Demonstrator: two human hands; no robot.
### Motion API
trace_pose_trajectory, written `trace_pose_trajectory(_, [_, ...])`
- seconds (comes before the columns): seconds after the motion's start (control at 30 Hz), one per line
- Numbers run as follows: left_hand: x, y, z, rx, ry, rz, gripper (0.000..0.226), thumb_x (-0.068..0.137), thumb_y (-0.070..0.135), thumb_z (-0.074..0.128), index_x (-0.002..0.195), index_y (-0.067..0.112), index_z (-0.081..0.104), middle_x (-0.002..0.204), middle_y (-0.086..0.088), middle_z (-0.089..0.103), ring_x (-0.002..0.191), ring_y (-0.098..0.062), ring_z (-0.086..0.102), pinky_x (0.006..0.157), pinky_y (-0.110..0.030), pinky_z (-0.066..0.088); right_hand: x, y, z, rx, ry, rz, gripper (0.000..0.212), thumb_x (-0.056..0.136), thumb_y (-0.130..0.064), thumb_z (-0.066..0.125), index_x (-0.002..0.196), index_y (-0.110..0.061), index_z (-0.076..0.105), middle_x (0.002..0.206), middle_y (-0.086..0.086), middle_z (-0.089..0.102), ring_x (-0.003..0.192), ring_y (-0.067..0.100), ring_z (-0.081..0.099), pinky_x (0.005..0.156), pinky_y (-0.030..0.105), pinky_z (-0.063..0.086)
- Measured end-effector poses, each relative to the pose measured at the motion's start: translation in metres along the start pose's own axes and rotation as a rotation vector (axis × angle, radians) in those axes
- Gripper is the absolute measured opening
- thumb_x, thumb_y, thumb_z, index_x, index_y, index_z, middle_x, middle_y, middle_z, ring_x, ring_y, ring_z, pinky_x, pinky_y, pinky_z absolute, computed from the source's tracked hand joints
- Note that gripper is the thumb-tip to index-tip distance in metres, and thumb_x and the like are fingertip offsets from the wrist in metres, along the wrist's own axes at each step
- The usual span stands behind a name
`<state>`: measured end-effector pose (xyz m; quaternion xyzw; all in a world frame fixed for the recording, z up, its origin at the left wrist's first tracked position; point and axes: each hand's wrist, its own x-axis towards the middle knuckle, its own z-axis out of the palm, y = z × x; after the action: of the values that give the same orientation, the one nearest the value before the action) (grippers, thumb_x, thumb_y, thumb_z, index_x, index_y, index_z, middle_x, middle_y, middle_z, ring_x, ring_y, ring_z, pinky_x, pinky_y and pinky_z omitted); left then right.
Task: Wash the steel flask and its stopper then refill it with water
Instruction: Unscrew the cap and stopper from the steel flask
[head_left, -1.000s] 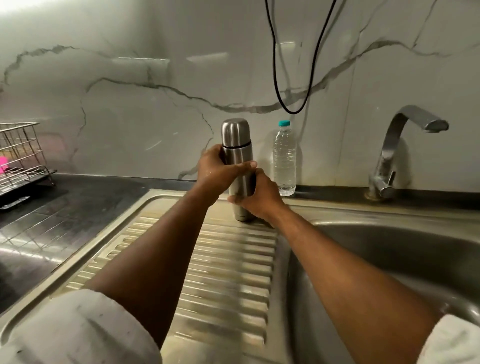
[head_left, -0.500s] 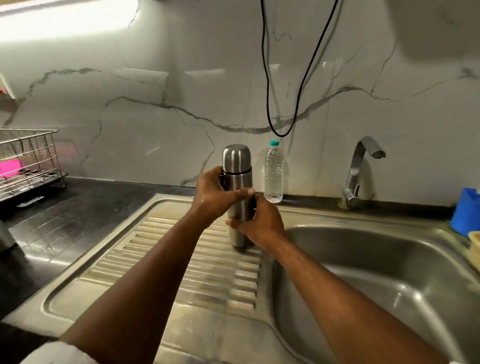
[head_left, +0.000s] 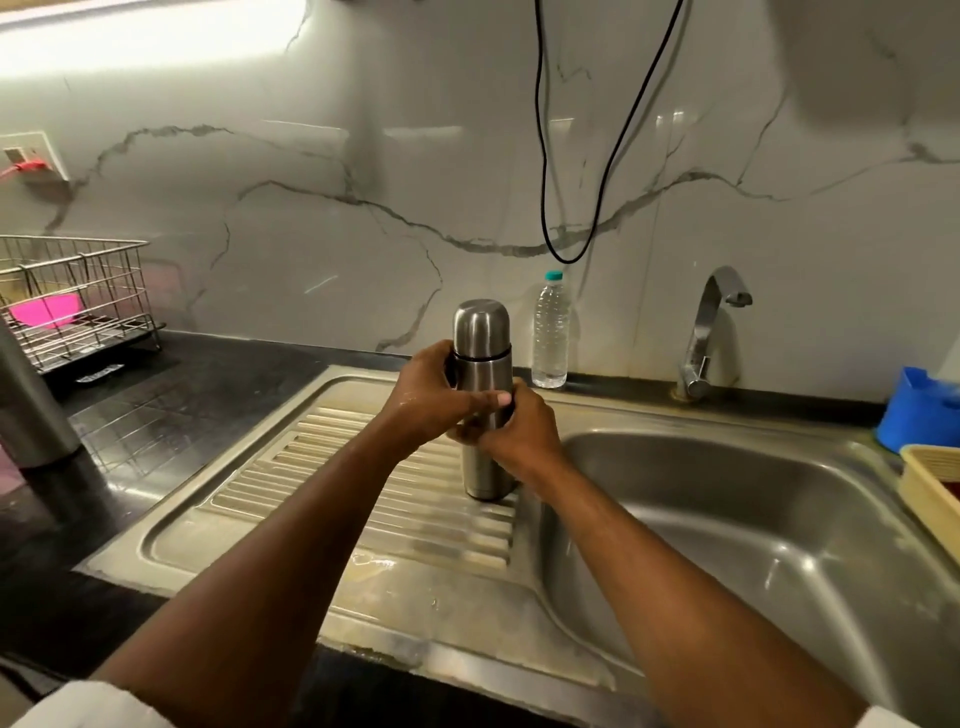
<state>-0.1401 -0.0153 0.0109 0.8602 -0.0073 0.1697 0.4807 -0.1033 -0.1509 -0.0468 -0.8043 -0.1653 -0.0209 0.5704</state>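
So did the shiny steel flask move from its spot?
No. The shiny steel flask still stands upright on the ribbed steel draining board, just left of the clear plastic water bottle; only the camera shifted.

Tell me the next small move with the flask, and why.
Probably twist the cap off. The flask stands upright on the draining board, cap on, with the left hand and right hand both gripping its body. Nothing can be washed until it is opened.

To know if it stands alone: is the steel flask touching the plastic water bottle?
Apart. In the head view, bare wall shows between the steel flask and the plastic water bottle, which stands further back.
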Motion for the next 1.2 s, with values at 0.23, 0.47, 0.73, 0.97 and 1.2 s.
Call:
trace_pose_trajectory(0.23, [0.022,0.025,-0.024,-0.038,-0.015,0.155,0.073,0.085,0.016,0.085,0.149,0.024,0.051,0.143,0.003,0.059,0.131,-0.013,0.055,0.102,-0.02,0.046,0.013,-0.014,0.008,0.094,0.055,-0.04,0.076,0.072,-0.03,0.093,0.131,-0.028,0.045,0.113,-0.011,0.056,0.1,0.008,0.057,0.087,0.028,0.052])
trace_pose_trajectory(0.47, [0.033,0.029,-0.032,0.089,0.006,0.203,0.071,0.075,0.027,0.093,0.14,0.018,0.064,0.128,0.003,0.069,0.115,-0.013,0.067,0.101,-0.04,0.059,0.011,-0.008,0.017,0.127,0.101,-0.079,0.071,0.074,-0.023,0.091,0.125,-0.031,0.042,0.112,-0.008,0.056,0.1,0.012,0.059,0.083,0.027,0.051])
trace_pose_trajectory(0.73, [0.033,0.043,-0.019,0.388,0.313,0.209,0.074,0.059,0.068,0.091,0.11,0.017,0.077,0.096,0.003,0.075,0.085,-0.011,0.068,0.07,-0.017,0.05,0.013,-0.003,0.023,0.142,0.132,-0.099,0.073,0.071,-0.025,0.092,0.126,-0.028,0.044,0.111,-0.006,0.057,0.102,0.016,0.062,0.087,0.033,0.057])
trace_pose_trajectory(0.97, [0.043,0.059,-0.028,0.248,-0.172,0.013,0.086,0.074,0.016,0.092,0.15,0.017,0.052,0.144,-0.003,0.058,0.132,-0.02,0.051,0.107,-0.038,0.05,0.008,-0.004,0.018,0.169,0.114,-0.129,0.078,0.074,-0.022,0.091,0.131,-0.034,0.04,0.108,-0.021,0.051,0.099,0.005,0.056,0.092,0.029,0.051])
trace_pose_trajectory(1.2, [0.05,0.073,-0.038,0.445,-0.013,0.113,0.06,0.059,0.037,0.099,0.113,0.019,0.08,0.117,0.001,0.07,0.111,-0.02,0.061,0.08,-0.029,0.053,0.009,-0.004,0.019,0.143,0.129,-0.148,0.07,0.072,-0.024,0.092,0.121,-0.033,0.043,0.106,-0.013,0.057,0.101,0.015,0.063,0.089,0.035,0.055])
